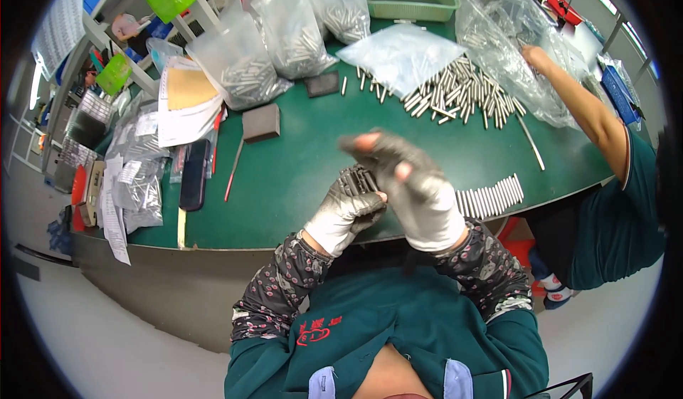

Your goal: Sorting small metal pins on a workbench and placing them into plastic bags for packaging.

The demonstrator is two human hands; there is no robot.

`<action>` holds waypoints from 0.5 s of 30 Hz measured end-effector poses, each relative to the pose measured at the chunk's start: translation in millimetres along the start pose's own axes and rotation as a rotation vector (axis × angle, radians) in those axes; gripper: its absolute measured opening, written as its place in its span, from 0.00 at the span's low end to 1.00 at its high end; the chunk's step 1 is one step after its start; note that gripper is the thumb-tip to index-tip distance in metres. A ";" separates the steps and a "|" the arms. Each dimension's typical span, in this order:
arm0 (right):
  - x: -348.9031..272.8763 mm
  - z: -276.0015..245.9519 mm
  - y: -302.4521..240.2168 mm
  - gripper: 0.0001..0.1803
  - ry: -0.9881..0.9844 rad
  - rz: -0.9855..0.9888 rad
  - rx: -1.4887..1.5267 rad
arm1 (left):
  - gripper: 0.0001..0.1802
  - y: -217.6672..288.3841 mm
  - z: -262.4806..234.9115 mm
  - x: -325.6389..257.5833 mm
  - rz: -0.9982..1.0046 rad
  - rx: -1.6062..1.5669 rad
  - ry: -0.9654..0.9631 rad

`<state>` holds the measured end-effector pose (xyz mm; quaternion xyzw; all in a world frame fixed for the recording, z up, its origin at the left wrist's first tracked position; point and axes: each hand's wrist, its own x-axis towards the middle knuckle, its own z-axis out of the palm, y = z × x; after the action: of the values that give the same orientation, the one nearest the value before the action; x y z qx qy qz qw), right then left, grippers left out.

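Both my hands meet above the near edge of the green table, in white gloves with grey-stained fingers. My left hand [346, 208] is closed, fingers curled and thumb laid across. Dark narrow shapes show at its top, but I cannot make out what it holds. Over and beside it is my right hand [416, 189], blurred by motion, its fingers stretched to the left and its thumb apart. No object shows in it. Just right of that hand, a row of metal pins [491, 198] lies side by side. Farther back, a loose heap of similar pins [462, 93] spreads out.
A plastic sheet [402, 57] partly covers the heap. Bags of pins [245, 71] stand back left, near a dark block [261, 123]. A phone [194, 175] and papers [186, 103] lie left. At right, a co-worker's arm [587, 107] reaches into clear plastic bags [512, 43].
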<state>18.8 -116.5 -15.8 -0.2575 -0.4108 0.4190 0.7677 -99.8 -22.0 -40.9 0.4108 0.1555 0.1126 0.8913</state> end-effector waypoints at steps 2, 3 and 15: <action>12.0 -14.3 1.6 0.27 0.094 -0.193 0.093 | 0.13 5.2 -8.9 10.2 0.022 0.057 -0.010; 9.4 -16.5 -0.1 0.25 0.236 -0.179 -0.039 | 0.12 6.8 -14.1 14.3 0.030 0.076 0.006; 8.4 -29.8 26.9 0.14 0.150 0.094 -0.789 | 0.17 0.9 -29.2 28.6 0.252 0.343 0.214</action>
<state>35.0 -96.9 -48.0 -0.5808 -0.4707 0.2440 0.6178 -84.1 8.4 -63.4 0.5582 0.2135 0.2376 0.7658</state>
